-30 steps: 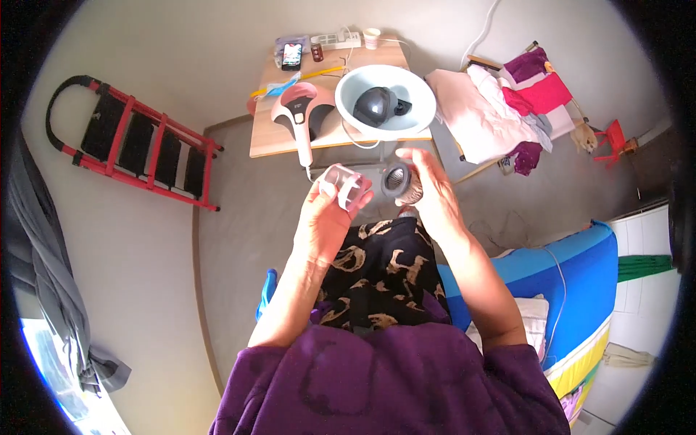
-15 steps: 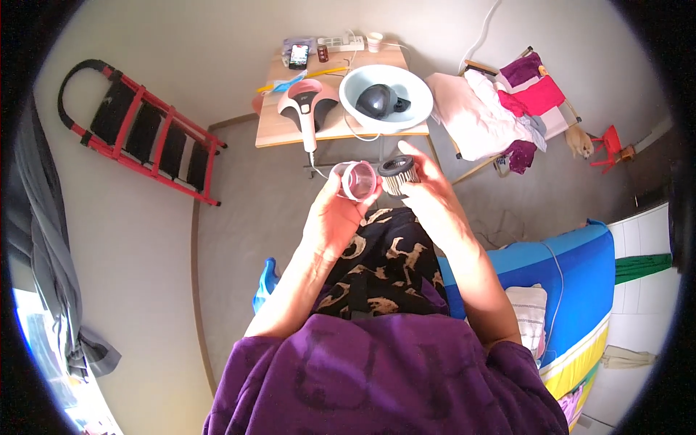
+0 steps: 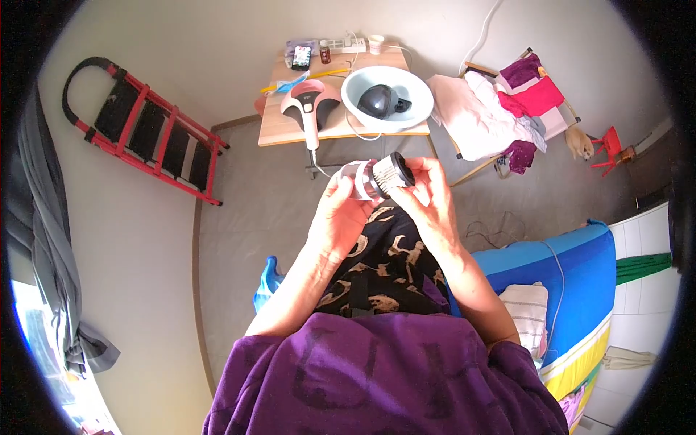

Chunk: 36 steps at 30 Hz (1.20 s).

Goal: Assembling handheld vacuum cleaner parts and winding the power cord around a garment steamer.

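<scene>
In front of my body, my left hand [image 3: 339,217] is closed round a clear plastic cup [image 3: 351,176] with a pinkish rim. My right hand [image 3: 429,199] grips a pleated filter [image 3: 386,174], white with dark stripes and black end rings. The filter lies tilted at the cup's mouth, one end against or just inside the rim; how deep it goes I cannot tell. Beyond my hands, a pink, white and black handheld vacuum body [image 3: 311,105] rests on the small wooden table [image 3: 279,130], its cord running down past the near edge.
A pale blue basin [image 3: 420,109] with a dark rounded part [image 3: 377,101] in it stands on the table. Behind are a phone [image 3: 301,58], power strip [image 3: 344,46] and paper cup [image 3: 375,43]. A red step ladder [image 3: 148,130] leans left; clothes [image 3: 478,119] lie right, above a blue bed [image 3: 551,275].
My right hand has turned the filter on its side and brought it to the cup's mouth. The cup, upward-facing before, is now tipped toward the filter.
</scene>
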Motion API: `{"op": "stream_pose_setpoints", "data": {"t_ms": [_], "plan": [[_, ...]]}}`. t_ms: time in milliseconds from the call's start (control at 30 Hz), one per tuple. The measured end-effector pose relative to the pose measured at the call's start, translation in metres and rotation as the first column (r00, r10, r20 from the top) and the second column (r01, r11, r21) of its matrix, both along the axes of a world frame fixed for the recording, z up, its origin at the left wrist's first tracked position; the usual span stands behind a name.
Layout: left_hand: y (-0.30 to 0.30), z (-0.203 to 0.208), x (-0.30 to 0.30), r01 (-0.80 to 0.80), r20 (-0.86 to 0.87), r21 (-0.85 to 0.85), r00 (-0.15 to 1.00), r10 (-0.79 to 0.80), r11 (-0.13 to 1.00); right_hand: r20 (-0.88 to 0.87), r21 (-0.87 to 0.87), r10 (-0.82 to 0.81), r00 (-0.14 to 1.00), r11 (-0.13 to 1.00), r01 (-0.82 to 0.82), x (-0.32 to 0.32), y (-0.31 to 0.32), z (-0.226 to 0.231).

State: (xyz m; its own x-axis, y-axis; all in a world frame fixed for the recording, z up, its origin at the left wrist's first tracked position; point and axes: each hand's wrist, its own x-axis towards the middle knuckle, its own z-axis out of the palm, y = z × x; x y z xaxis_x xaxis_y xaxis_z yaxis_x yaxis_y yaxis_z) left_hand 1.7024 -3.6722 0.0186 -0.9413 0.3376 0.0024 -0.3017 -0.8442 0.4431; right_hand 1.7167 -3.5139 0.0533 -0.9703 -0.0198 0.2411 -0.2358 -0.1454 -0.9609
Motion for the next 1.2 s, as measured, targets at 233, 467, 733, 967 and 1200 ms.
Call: {"op": "stream_pose_setpoints", "data": {"t_ms": [233,467,733,967,1200], "plan": [[0.006,0.010,0.007,-0.100,-0.050,-0.050,0.994,0.098,0.994,-0.106,0.125,-0.065,0.992,0.989,0.078,0.005,-0.010,0.006],[0.011,0.014,0.011,-0.184,-0.121,-0.098,0.978,0.172,0.978,-0.294,0.313,-0.224,0.929,0.896,0.315,0.008,-0.017,-0.005],[0.004,0.015,0.011,-0.186,-0.153,-0.178,0.975,0.160,0.966,-0.380,0.553,-0.134,0.915,0.760,0.341,0.015,-0.013,0.005],[-0.002,0.020,0.014,-0.061,-0.131,-0.187,0.991,0.036,0.980,0.176,0.129,0.219,0.960,0.961,-0.243,0.000,0.008,0.010],[-0.005,0.011,0.016,-0.072,-0.170,-0.296,0.985,0.022,0.952,0.033,0.257,0.238,0.971,0.937,-0.238,0.000,0.011,0.016]]}}
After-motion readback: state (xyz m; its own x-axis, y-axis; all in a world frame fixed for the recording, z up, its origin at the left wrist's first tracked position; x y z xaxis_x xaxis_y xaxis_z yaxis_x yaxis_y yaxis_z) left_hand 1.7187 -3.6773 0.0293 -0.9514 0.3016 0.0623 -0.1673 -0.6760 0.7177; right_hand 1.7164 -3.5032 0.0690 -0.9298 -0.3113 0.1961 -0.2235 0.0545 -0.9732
